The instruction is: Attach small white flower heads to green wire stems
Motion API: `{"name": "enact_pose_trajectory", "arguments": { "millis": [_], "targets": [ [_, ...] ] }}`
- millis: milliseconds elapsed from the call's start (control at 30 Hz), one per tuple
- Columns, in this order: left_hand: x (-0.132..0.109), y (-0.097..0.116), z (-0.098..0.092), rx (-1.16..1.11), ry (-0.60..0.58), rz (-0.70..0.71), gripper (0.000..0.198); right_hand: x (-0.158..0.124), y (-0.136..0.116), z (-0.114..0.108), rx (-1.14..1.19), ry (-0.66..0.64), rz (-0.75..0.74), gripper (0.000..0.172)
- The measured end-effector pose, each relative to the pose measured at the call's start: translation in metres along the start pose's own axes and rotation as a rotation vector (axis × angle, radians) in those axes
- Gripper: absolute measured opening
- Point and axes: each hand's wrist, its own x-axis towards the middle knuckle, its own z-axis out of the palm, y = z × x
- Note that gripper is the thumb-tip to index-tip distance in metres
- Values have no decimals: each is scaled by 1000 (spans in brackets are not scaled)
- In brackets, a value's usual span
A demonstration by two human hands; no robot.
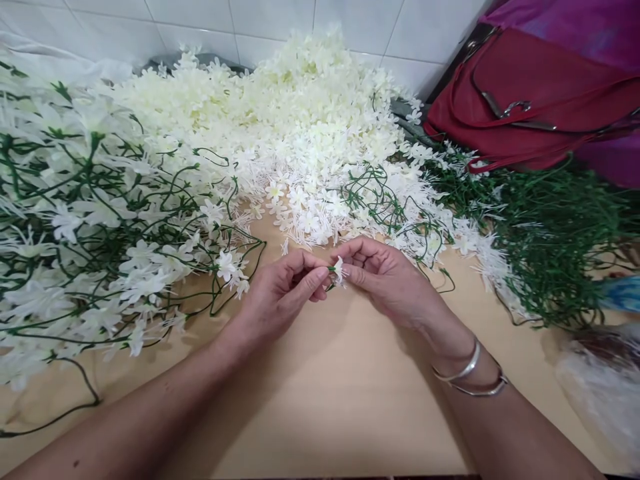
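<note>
Near the middle of the table, my left hand (295, 287) pinches a short green stem between thumb and forefinger. A small white artificial flower (339, 270) sits at the tip of that stem. My right hand (387, 280) closes its thumb and fingertips on the flower's petals from the other side. Most of the stem is hidden behind the left fingers. Just beyond both hands spreads a heap of loose white blossoms (310, 147). Several thin green stems (377, 193) lie tangled on its near right part.
White flowers on green stems (100, 220) pile up at the left. At the right are a mass of bare green stems (555, 233), a red handbag (540, 93) and a clear plastic bag (605, 380). A tiled wall (280, 27) stands behind the wooden table (320, 400).
</note>
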Motion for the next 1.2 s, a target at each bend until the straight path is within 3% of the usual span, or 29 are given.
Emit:
{"name": "enact_pose_trajectory", "arguments": {
  "millis": [367, 700, 833, 900, 967, 1033, 1067, 1133, 1200],
  "targets": [
    [-3, -3, 2, 111, 34, 55, 20, -2, -6, 5, -144, 41, 7, 35],
    [-4, -8, 6, 142, 24, 71, 17, -2, -9, 2, -155, -40, 38, 34],
    [-6, 4, 4, 125, 41, 156, 18, -2, -8, 4, -71, 19, 14, 33],
    [-9, 17, -2, 209, 167, 282, 15, -1, -8, 4, -7, 81, -35, 33],
    [-12, 31, -13, 357, 465, 473, 16, -1, -9, 4, 20, 127, -71, 32],
    [-14, 42, -26, 496, 805, 652, 29, 0, -9, 3, -3, 154, -85, 30],
    [-15, 46, -32, 577, 919, 710, 37, 0, -9, 2, -28, 159, -91, 29],
    [-15, 50, -40, 729, 1025, 731, 51, -1, -8, 3, -103, 166, -95, 27],
    [-17, 49, -42, 819, 1057, 704, 61, -5, -6, 7, -204, 179, -93, 25]
  ]
}}
